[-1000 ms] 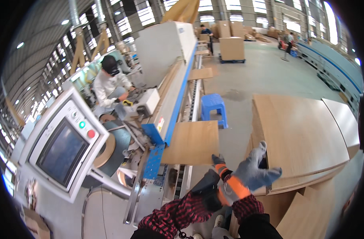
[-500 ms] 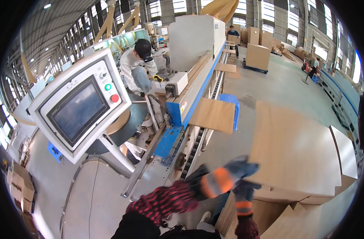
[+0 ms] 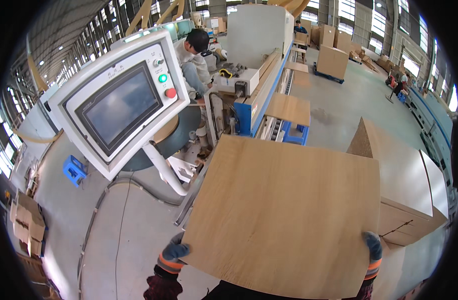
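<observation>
Both hands are gloved, grey with orange cuffs. The left hand is closed on the near left edge of a large rectangular wooden panel, fingers curled over the rim. The right hand grips the near right edge of the same panel, its fingers wrapped over the rim and the palm hidden beneath. The panel is held flat and roughly level between the two hands, spanning the whole gap from one to the other and extending away from the person.

Beyond the panel's far edge runs a long blue and white edge-banding machine, with a smaller wooden panel lying on its feed track. Ahead of the left hand, a white control console with a dark screen, a green button and a red button stands on a bent white arm. To the right of the right hand sits a stack of light wooden boards. Another person in light clothing sits at the machine, well beyond the console. A blue stool stands on the floor far to the left of the left hand.
</observation>
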{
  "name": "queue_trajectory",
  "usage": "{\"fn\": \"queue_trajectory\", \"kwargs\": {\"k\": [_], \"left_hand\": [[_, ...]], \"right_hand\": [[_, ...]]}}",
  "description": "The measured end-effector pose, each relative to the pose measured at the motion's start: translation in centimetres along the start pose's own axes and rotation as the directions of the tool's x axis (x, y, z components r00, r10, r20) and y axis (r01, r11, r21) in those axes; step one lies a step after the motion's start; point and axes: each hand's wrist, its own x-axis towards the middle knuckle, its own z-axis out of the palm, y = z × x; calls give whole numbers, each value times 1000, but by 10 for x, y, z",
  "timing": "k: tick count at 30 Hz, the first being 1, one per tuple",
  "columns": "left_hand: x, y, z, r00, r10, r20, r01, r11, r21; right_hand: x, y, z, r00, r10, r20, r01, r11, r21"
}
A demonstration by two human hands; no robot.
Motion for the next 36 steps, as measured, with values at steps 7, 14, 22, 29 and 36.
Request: {"fn": "queue_trajectory", "kwargs": {"k": [7,14,22,29,36], "left_hand": [[-26,-79,-45,972,-231,45,235,965,-115],[39,-73,-75,841,334,-426,175,577,798],[93,-55,30,926,378,22,-150,313,938],[194,-70,261,846,-88,526,-212,849,485],[183,-120,400,668,180,722,-553,770,319]], "right_hand": [[3,24,51,945,290,-153,-307,945,-110],[20,184,48,914,266,-306,-327,930,-168],[104,261,70,849,483,-217,-385,844,372],[154,294,17,775,555,-302,-435,815,382],[253,315,-29,786,524,-328,-426,843,328]]}}
